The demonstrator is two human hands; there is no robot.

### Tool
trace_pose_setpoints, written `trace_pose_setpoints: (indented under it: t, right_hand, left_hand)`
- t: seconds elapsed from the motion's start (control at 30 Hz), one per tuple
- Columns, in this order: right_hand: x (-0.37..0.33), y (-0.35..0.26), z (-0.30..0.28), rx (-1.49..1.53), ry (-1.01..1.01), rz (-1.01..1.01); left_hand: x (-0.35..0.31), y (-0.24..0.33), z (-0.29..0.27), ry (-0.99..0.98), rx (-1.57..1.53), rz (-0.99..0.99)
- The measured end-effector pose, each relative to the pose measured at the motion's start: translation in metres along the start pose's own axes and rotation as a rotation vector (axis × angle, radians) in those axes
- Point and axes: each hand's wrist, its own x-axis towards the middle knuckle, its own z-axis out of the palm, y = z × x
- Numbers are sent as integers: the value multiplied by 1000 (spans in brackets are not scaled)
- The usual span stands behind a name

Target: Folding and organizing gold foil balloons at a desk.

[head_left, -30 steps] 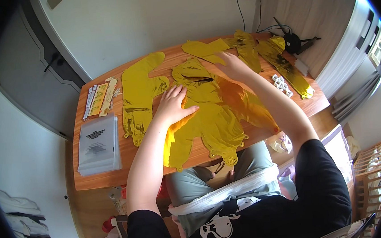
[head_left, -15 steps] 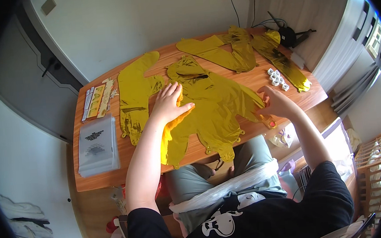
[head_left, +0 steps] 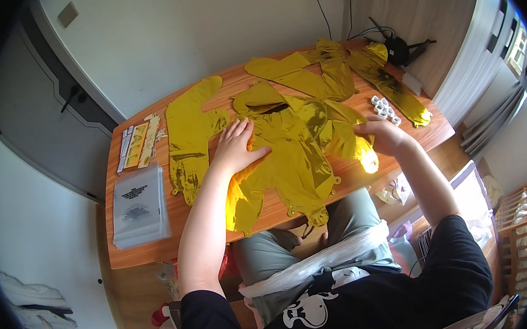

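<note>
A flat, uninflated gold foil balloon with small tabs along its edge lies creased on the table in front of me. My left hand rests on its left part, fingers stretched out and thumb spread. At the right edge, my right hand pinches the foil, which is raised and folded there and catches bright light. Its fingertips are partly hidden. Left of this piece lies another flat gold balloon. Two more, a back foil balloon and a narrow foil balloon, lie along the far side.
Small white rolls sit beyond my right hand. A stack of clear plastic bags lies at the left, with printed cards behind it. A black router with cables stands at the back right of the wooden table.
My right hand has closed on the balloon's right edge and lifted it, making new folds in the foil. My left hand stays nearly in place on the foil.
</note>
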Motion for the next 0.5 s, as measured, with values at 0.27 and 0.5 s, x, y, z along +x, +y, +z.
trace_pose_setpoints:
  t: [0.27,0.5]
  right_hand:
    - [12,-14,69,-530,-311,-85]
    - [23,-29,97,-831,-577,-290]
  left_hand:
    - [6,6,-1,23,-12,18]
    - [4,8,-3,43,-12,34]
